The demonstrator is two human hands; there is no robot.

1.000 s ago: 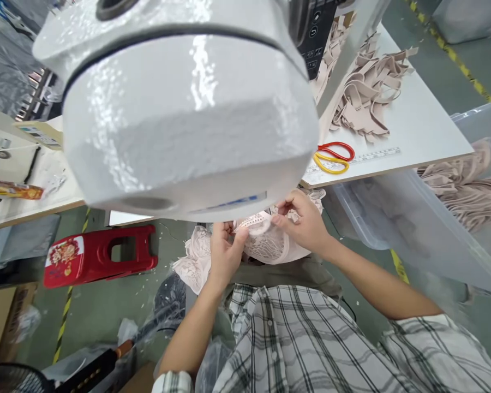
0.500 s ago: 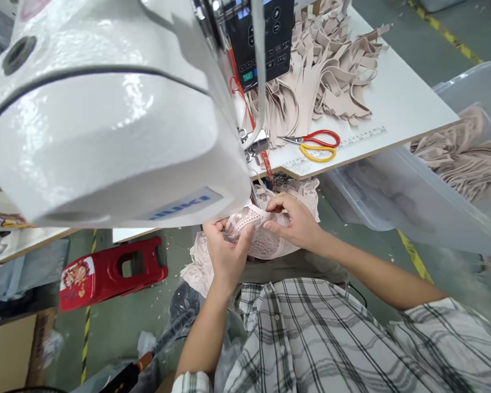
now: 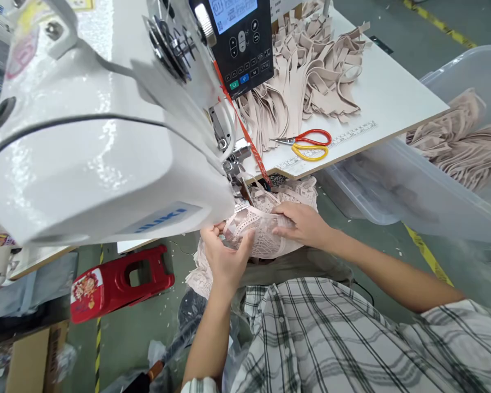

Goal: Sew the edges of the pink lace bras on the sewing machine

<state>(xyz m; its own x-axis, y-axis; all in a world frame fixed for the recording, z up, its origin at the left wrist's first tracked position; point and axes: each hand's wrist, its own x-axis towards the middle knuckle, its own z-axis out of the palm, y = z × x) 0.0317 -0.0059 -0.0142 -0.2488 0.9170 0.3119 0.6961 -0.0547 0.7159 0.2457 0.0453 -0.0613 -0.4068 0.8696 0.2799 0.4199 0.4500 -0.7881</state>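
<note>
My left hand (image 3: 224, 255) pinches the near edge of a pale pink lace garment piece (image 3: 257, 225), thumb on top. My right hand (image 3: 305, 224) presses and grips the same lace from the right side, fingers curled over it. Both hands hold it just below the edge of the white sewing table (image 3: 393, 103), under the needle area (image 3: 238, 164) of a big white sewing machine (image 3: 102, 147). More of the lace hangs down toward my lap (image 3: 200, 273). Part of my left fingers is hidden by the machine head.
A heap of beige elastic straps (image 3: 311, 71) lies on the table, with red and yellow scissors (image 3: 309, 144) near the printed ruler edge. The machine's control panel (image 3: 241, 43) faces me. A clear plastic bin (image 3: 442, 174) with beige fabric stands right. A red stool (image 3: 118, 281) lies on the floor left.
My view has swung up and right, uncovering the needle area, control panel and straps. Both hands have kept their hold on the lace and shifted it slightly toward the machine.
</note>
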